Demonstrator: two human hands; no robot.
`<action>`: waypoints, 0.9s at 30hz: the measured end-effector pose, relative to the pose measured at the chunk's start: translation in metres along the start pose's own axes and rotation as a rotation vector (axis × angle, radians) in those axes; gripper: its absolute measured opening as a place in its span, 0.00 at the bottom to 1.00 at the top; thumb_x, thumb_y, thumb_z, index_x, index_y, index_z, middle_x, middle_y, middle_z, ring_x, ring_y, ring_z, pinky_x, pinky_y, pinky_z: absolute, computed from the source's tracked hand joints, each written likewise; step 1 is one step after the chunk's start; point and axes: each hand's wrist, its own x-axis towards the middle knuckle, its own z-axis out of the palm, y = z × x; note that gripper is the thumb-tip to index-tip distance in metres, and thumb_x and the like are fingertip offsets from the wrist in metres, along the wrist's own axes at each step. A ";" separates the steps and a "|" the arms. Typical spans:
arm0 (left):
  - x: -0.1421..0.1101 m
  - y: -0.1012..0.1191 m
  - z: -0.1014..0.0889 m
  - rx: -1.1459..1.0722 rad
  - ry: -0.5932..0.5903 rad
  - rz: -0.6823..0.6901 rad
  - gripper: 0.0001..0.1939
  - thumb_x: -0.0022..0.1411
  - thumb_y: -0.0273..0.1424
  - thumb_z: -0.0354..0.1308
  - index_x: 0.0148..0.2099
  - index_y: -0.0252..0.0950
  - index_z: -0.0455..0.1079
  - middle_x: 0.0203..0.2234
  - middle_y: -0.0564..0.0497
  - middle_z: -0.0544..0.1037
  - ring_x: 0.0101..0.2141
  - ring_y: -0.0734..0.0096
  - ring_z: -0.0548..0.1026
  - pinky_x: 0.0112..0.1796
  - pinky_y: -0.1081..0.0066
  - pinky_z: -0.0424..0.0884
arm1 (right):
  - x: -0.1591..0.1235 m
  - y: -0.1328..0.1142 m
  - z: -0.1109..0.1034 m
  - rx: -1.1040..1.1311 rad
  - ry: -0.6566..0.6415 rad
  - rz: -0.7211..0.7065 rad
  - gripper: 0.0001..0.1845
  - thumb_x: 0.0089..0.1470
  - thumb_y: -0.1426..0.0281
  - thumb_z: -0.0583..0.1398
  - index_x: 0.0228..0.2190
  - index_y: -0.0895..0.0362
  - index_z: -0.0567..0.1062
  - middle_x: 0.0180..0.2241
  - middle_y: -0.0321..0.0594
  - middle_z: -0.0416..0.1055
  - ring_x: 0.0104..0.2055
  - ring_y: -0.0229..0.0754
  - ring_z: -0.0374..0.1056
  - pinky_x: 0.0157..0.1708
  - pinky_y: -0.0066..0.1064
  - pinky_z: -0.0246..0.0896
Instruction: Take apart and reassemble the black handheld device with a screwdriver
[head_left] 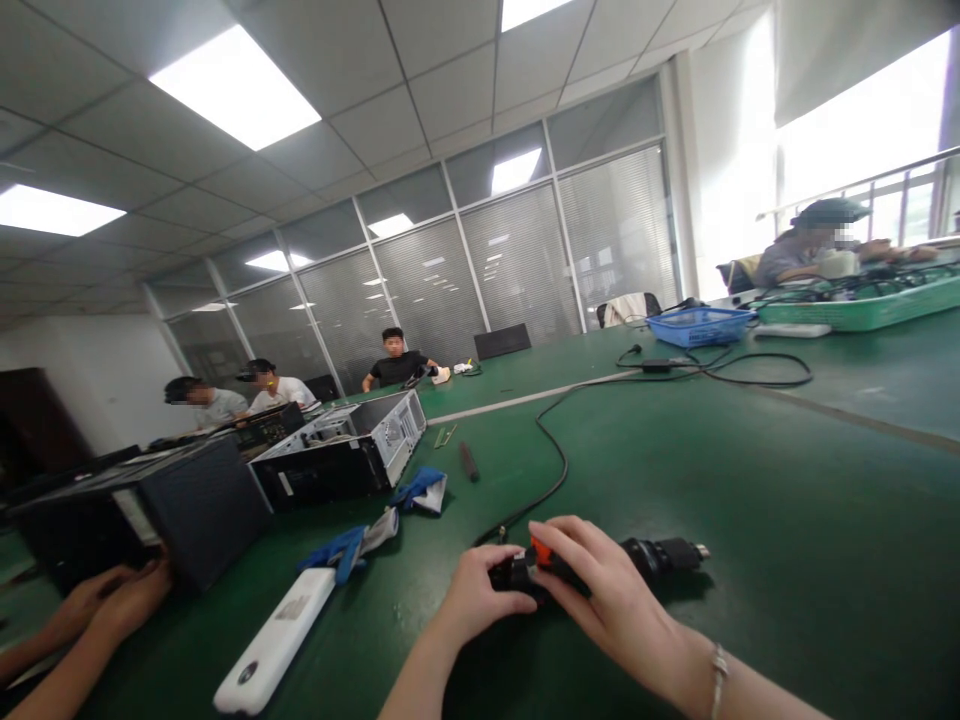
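My left hand (487, 590) is closed around the left end of a black tool with an orange part and a silver tip (660, 556). I cannot make out its exact kind. My right hand (600, 590) wraps its middle from above, fingers curled close to the orange part. The silver tip points right, just over the green table. A black cable (559, 470) runs from beside my left hand toward the back; whether it joins the tool is hidden. Left of my hands lies a long white device (277, 640) with a round dark spot at its near end.
Blue-grey gloves (352, 545) lie beyond the white device. An opened computer case (345, 455) and a dark case (187, 510) stand left, a co-worker's hands (124, 600) at the latter. A black adapter (656, 366), blue basket (701, 326) and green tray (862, 312) are back right.
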 end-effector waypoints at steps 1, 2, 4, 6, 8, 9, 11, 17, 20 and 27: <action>0.000 0.000 0.000 0.005 0.001 -0.006 0.24 0.43 0.34 0.71 0.45 0.36 0.78 0.36 0.52 0.80 0.37 0.60 0.75 0.40 0.68 0.68 | 0.000 0.001 0.000 -0.009 0.013 -0.003 0.22 0.63 0.72 0.53 0.57 0.51 0.62 0.44 0.45 0.71 0.43 0.42 0.71 0.41 0.33 0.72; 0.000 0.000 0.000 0.010 0.003 -0.011 0.24 0.43 0.34 0.72 0.45 0.36 0.78 0.37 0.52 0.80 0.37 0.59 0.75 0.40 0.68 0.68 | -0.001 0.001 0.000 -0.013 0.018 -0.001 0.22 0.63 0.72 0.52 0.58 0.51 0.62 0.44 0.45 0.71 0.42 0.42 0.72 0.40 0.32 0.72; 0.000 0.000 0.000 0.008 0.009 -0.012 0.25 0.42 0.34 0.72 0.46 0.36 0.78 0.37 0.51 0.80 0.38 0.59 0.75 0.40 0.68 0.68 | -0.001 0.001 -0.001 -0.011 0.015 0.005 0.24 0.63 0.73 0.51 0.59 0.52 0.60 0.45 0.45 0.72 0.44 0.42 0.71 0.42 0.31 0.71; 0.000 0.001 0.000 0.003 0.015 -0.008 0.26 0.42 0.32 0.73 0.46 0.37 0.78 0.37 0.51 0.81 0.38 0.58 0.75 0.40 0.68 0.68 | -0.002 -0.001 -0.002 -0.012 0.011 0.009 0.25 0.62 0.74 0.51 0.60 0.53 0.58 0.48 0.47 0.70 0.49 0.43 0.70 0.47 0.33 0.70; 0.000 0.001 0.001 0.002 0.023 -0.005 0.26 0.41 0.31 0.73 0.46 0.37 0.78 0.37 0.51 0.81 0.38 0.58 0.75 0.40 0.68 0.68 | -0.002 -0.002 -0.003 -0.022 0.023 0.003 0.24 0.62 0.73 0.52 0.59 0.53 0.59 0.49 0.48 0.70 0.49 0.44 0.69 0.47 0.34 0.70; 0.000 0.001 0.001 0.003 0.026 -0.004 0.26 0.41 0.31 0.73 0.46 0.37 0.78 0.38 0.51 0.81 0.38 0.58 0.75 0.40 0.68 0.68 | -0.002 -0.002 -0.003 -0.024 0.032 -0.002 0.22 0.62 0.72 0.53 0.58 0.52 0.61 0.47 0.47 0.70 0.47 0.44 0.70 0.45 0.34 0.70; 0.000 0.001 0.001 0.004 0.032 -0.012 0.27 0.40 0.31 0.74 0.47 0.37 0.78 0.38 0.50 0.81 0.39 0.57 0.76 0.41 0.67 0.68 | -0.002 -0.001 -0.002 -0.012 0.051 -0.006 0.20 0.63 0.71 0.53 0.56 0.51 0.63 0.44 0.45 0.71 0.43 0.43 0.71 0.41 0.32 0.72; 0.001 -0.001 0.001 0.001 0.016 -0.026 0.27 0.41 0.35 0.72 0.47 0.36 0.78 0.37 0.50 0.81 0.40 0.55 0.75 0.43 0.65 0.69 | -0.004 0.000 -0.002 -0.002 -0.009 -0.021 0.26 0.63 0.74 0.50 0.61 0.53 0.56 0.50 0.48 0.69 0.51 0.43 0.68 0.49 0.33 0.69; 0.000 -0.002 0.002 -0.010 0.021 -0.029 0.26 0.42 0.36 0.72 0.46 0.35 0.78 0.35 0.51 0.81 0.39 0.56 0.75 0.43 0.65 0.69 | -0.003 -0.001 -0.003 -0.020 -0.007 -0.062 0.23 0.63 0.72 0.52 0.59 0.52 0.61 0.48 0.48 0.69 0.48 0.44 0.70 0.45 0.34 0.71; 0.000 -0.005 0.004 -0.035 0.031 -0.036 0.27 0.42 0.35 0.72 0.47 0.36 0.77 0.35 0.52 0.81 0.39 0.57 0.75 0.43 0.66 0.69 | -0.005 0.002 -0.004 -0.036 -0.005 -0.035 0.25 0.63 0.74 0.51 0.60 0.53 0.58 0.47 0.47 0.71 0.47 0.42 0.70 0.46 0.32 0.70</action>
